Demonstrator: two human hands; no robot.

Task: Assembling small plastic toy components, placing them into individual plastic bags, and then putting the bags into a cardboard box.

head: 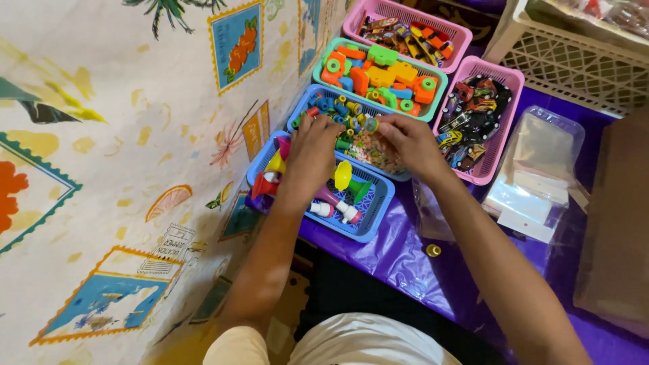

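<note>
Both hands work in the blue basket (307, 94): the right hand (412, 142) pinches a small, light, stiff bead (371, 124), while the left hand (312, 152) rests curled, its hold hidden.

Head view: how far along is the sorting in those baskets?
Looks done: the baskets are already filled by kind, toy cars in the pink basket, blocks in the green basket. In hand: the right hand pinches a small piece over the middle blue basket; the left hand reaches into it. Left: a yellow piece lies loose on the purple cloth.
</note>
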